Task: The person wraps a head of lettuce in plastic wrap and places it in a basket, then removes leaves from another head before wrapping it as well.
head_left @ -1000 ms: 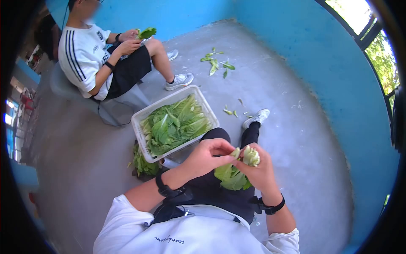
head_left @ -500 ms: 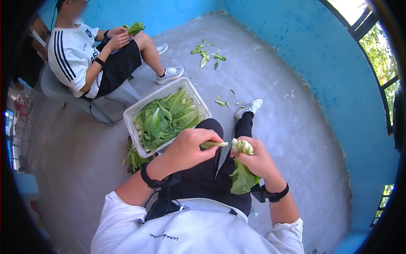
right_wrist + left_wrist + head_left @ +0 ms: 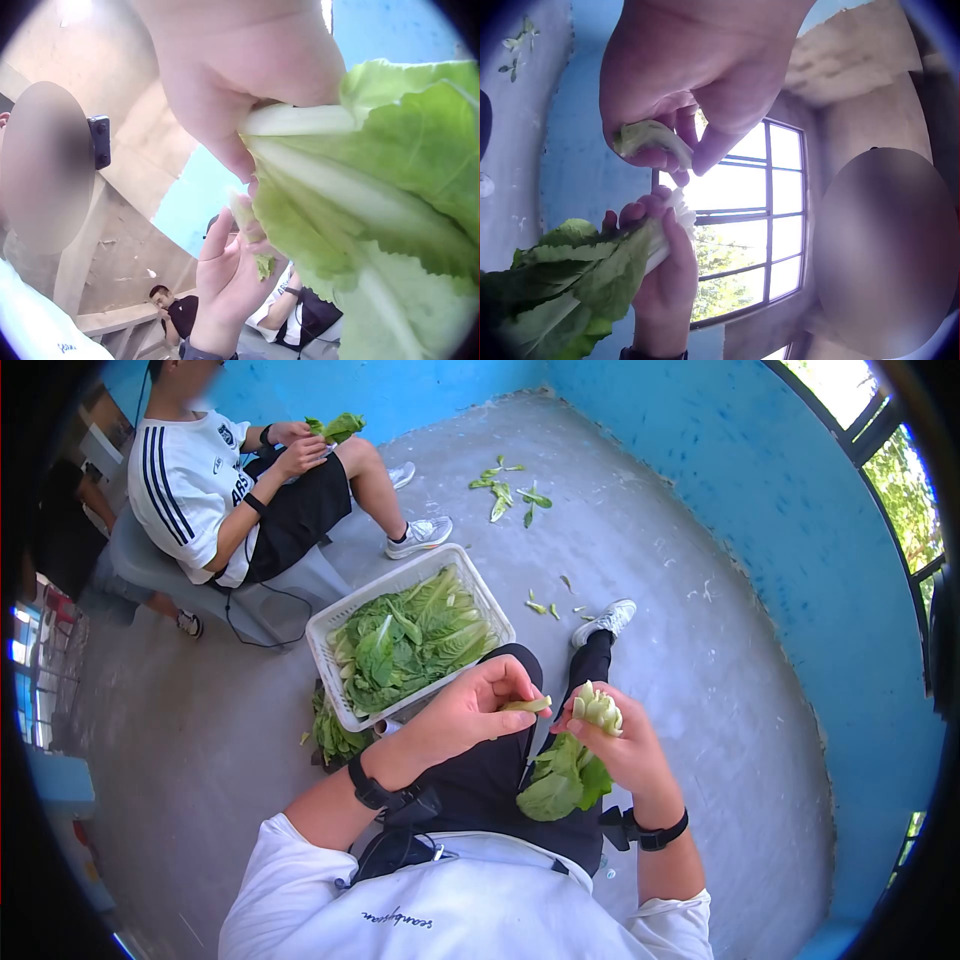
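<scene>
Over the lap [image 3: 470, 795], the left hand [image 3: 462, 712] pinches a pale stalk [image 3: 530, 705]; the right hand [image 3: 630, 748] grips a leafy vegetable [image 3: 562, 780] stem-end up, leaves [image 3: 427, 150] cropped in the right wrist view.

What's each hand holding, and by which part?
Right hand: leafy vegetable, gripped round its pale stem end. Left hand: small leaf piece, pinched near its pale end.
</scene>
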`<state>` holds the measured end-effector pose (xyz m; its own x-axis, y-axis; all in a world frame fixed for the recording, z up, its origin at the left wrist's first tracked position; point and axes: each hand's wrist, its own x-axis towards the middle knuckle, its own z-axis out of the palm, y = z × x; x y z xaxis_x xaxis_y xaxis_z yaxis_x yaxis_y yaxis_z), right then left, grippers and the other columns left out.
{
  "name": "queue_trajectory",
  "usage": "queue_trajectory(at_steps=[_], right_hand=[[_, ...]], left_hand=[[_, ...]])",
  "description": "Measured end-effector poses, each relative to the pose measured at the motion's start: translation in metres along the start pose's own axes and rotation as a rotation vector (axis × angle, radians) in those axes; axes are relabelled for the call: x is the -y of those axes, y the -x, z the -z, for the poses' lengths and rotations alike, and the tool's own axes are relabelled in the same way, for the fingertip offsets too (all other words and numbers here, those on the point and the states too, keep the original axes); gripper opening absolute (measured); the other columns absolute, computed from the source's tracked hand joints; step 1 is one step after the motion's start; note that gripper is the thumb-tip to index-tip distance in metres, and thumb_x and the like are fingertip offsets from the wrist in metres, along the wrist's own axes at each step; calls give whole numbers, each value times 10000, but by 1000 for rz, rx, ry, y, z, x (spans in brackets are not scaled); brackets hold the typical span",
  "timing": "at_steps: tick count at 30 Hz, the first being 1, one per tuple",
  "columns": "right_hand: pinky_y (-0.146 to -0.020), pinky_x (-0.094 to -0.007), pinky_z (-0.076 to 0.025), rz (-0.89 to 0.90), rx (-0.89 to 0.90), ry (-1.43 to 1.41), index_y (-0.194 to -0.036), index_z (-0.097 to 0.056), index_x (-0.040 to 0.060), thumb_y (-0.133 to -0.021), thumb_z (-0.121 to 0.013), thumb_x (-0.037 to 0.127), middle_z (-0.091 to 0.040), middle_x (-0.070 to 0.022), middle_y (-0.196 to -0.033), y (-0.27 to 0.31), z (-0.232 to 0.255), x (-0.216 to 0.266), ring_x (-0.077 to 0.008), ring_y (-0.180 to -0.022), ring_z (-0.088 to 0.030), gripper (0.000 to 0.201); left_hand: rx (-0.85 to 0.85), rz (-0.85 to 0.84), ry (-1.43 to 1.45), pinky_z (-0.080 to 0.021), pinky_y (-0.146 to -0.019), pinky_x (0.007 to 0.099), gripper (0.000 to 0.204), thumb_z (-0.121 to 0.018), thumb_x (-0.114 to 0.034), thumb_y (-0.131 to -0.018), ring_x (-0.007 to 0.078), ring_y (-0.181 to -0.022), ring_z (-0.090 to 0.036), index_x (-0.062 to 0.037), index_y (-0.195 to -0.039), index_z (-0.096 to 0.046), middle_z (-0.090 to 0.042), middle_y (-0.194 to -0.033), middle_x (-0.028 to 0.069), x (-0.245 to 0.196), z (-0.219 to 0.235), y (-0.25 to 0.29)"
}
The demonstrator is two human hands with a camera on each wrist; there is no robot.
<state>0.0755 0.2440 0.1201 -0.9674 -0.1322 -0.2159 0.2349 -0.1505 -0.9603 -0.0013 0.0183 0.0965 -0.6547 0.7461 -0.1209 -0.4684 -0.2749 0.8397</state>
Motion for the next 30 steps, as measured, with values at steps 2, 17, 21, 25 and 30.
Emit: queue_trajectory(at_steps=[2, 17, 21, 25, 30], right_hand=[[-861, -322, -554, 13, 22, -24, -1068, -592, 3, -977, -620, -15, -667, -55, -1015, 1, -1, -4, -151, -948, -674, 97], [-773, -267, -529, 24, -120, -40, -1003, -610, 27, -942, -675, -7, -647, -21, -905, -2, -7, -22, -105, -852, -636, 95], [-771, -273, -527, 79, -183, -26, -983, -631, 36, -875, -760, 7, -669, -15, -901, -1, -13, -23, -103, -850, -642, 170], [-776, -269, -523, 103, -189, 172, -966, -650, 48, -818, -820, 28, -685, -15, -907, 1, -15, -21, -90, -854, -643, 227], [-756, -267, -517, 89, -188, 283, -950, -656, 42, -808, -825, 35, -684, -18, -876, 0, -13, -21, -76, -821, -627, 221]], left_hand=[[-10, 36, 10, -511, -825, 275, 182, -671, -10, -947, 137, -1046, -632, -60, -1077, -554, -686, -1089, 76, 6, 5, -3], [-167, -9, -142, -557, -934, 291, 265, -712, 10, -919, 151, -1019, -703, 34, -1181, -678, -726, -1080, 81, 9, -1, -1], [-181, 14, -191, -570, -910, 275, 259, -723, 34, -911, 150, -1004, -713, 35, -1168, -692, -738, -1080, 95, 11, -4, 1], [-152, -2, -235, -582, -849, 249, 256, -766, -38, -907, 122, -932, -722, 40, -1146, -719, -759, -1030, 90, 17, -5, 0], [-137, 27, -269, -584, -843, 251, 234, -757, -42, -915, 118, -924, -722, 42, -1132, -730, -760, -1027, 89, 21, 0, -1]])
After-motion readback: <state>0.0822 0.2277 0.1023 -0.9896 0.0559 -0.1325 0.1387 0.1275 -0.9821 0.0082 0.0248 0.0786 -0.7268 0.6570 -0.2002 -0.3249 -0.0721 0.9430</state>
